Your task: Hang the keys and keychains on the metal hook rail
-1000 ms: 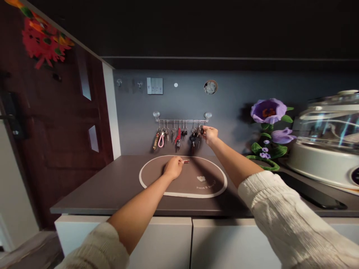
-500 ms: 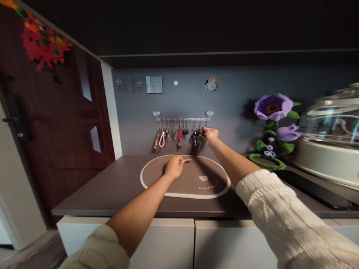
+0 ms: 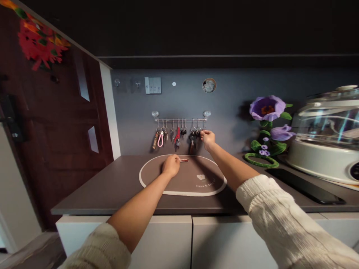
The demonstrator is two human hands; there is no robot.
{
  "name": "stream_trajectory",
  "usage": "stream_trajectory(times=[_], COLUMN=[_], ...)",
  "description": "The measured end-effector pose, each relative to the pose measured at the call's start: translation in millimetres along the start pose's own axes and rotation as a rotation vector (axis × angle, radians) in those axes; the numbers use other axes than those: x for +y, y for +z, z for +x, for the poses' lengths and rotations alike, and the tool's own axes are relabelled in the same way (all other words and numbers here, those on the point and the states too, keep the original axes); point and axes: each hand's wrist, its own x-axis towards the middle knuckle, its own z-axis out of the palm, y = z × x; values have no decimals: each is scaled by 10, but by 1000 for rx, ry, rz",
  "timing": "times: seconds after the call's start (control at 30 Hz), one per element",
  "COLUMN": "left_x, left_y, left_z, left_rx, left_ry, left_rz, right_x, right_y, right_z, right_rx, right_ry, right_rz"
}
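One left hand (image 3: 171,165): pinches slim red object (image 3: 184,160) over brown oval mat (image 3: 179,185), maybe for support.
Right hand (image 3: 208,139): pinches black keys (image 3: 198,133) on clear wall rail (image 3: 181,120), seemingly to steady them.

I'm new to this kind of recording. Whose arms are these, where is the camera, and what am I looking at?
There is no machine: these are a person's bare hands, seen by a camera on their head that looks forward and down. The left hand is over an oval mat on the counter, with a thin reddish item sticking out from its fingers. The right hand is at the right end of a wall rail hung with keys; its grip is unclear. Farther right are purple flowers and a dark, phone-like slab.
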Motion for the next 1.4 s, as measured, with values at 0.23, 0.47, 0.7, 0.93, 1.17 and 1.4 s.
stream_trajectory(times=[0.23, 0.47, 0.7, 0.93, 1.17, 1.4], left_x=[-49, -119, -122, -119, -99, -80], left_y=[-95, -196, -209, -202, -196, -204], left_z=[39, 24, 15, 18, 18, 8], left_rx=[56, 109, 62, 48, 15, 14], left_ry=[-46, -104, -166, -177, -160, -148], left_rz=[70, 179, 174, 213, 231, 203], right_x=[55, 219, 337, 414, 487, 445], right_y=[-31, 46, 15, -20, 17, 25], right_z=[-305, -747, -962, -944, -885, -909], right_rx=[168, -54, -360, -639, -718, -682], right_ry=[-73, -62, -204, -451, -583, -588], right_rz=[-225, -224, -607, -1065, -1223, -1231])
